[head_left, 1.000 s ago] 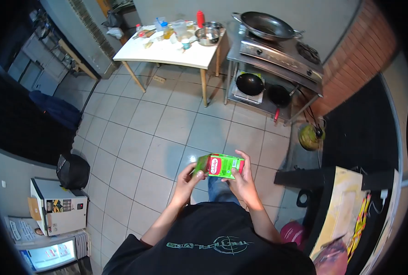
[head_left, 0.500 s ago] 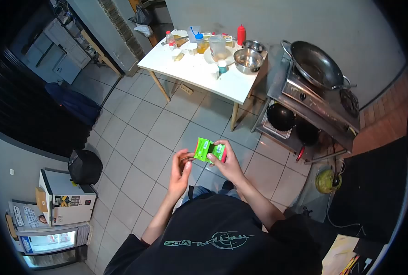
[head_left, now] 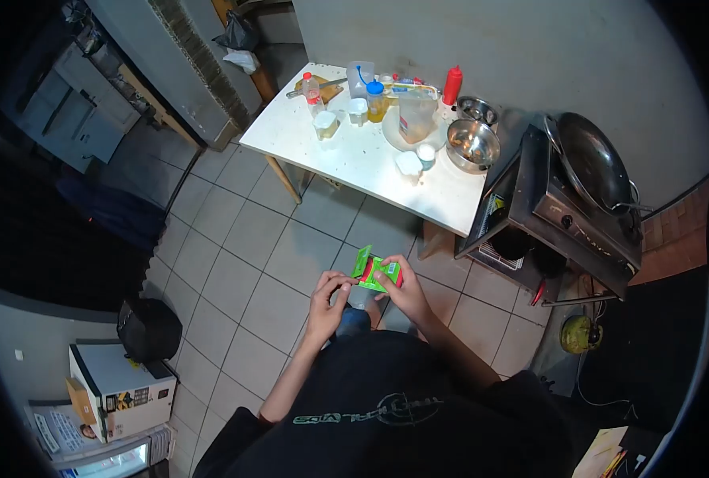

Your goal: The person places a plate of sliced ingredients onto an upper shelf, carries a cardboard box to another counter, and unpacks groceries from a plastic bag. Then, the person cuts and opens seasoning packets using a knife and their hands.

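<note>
A small green and red box (head_left: 392, 269) is held in front of my body, over the tiled floor. Its green flap stands up at the left side, and a dark opening shows beside it. My right hand (head_left: 403, 288) grips the box from the right, thumb across its front. At the box's lower left edge is my left hand (head_left: 328, 301), its fingers bent and thumb raised. Whether its fingertips hold anything is too small to tell.
Ahead, a white table (head_left: 354, 171) bears bottles, cups, a plastic jug, a red squeeze bottle (head_left: 452, 86) and metal bowls (head_left: 473, 145). Right of it, a wok (head_left: 593, 162) sits on a stove (head_left: 573, 219). A gas cylinder (head_left: 580, 334) stands right; a white cabinet (head_left: 131, 398) stands left.
The view has moved nearer to the table and turned. The box's flap has swung from lying out leftward to standing up. My left hand has come closer to the box's edge.
</note>
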A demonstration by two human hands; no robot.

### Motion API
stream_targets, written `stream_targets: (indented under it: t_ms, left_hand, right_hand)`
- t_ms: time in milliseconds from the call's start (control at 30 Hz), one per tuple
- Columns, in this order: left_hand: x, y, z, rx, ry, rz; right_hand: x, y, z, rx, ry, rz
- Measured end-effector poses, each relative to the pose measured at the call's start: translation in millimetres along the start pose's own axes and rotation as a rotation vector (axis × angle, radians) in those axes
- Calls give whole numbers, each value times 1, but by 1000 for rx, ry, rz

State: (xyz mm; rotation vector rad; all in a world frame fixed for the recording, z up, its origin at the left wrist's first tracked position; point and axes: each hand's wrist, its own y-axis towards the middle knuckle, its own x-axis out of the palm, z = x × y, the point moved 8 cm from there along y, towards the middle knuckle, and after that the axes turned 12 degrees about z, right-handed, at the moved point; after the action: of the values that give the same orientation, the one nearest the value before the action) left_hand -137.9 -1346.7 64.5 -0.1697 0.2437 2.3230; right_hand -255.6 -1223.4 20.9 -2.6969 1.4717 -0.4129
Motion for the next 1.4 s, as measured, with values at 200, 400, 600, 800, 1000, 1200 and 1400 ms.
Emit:
stream_targets:
  t_ms: [200,400,600,800,1000,1200,1400]
  left_hand:
    - [-20,96,-11,163,141,-203]
    - [-1,188,-83,-34,14,-307]
    - [26,262,-135,-298,-114,-171]
    - [13,348,-195,-491,2,-180]
    - [-25,446,-222,-603,82,-107]
    - [-20,506,-260,-648,150,-152]
    - [-21,559,-285,-658,120,-179]
  right_hand:
    - [36,82,17,106,-89,191]
    - [49,161,14,-84,-123,282]
    - [35,253,38,-111,-34,255]
    - [4,320,35,-79,-81,351]
    - [-16,350,55,45,-138,441]
    - [-13,377,111,138,-212,551]
    - [20,385,71,-5,-1144,739]
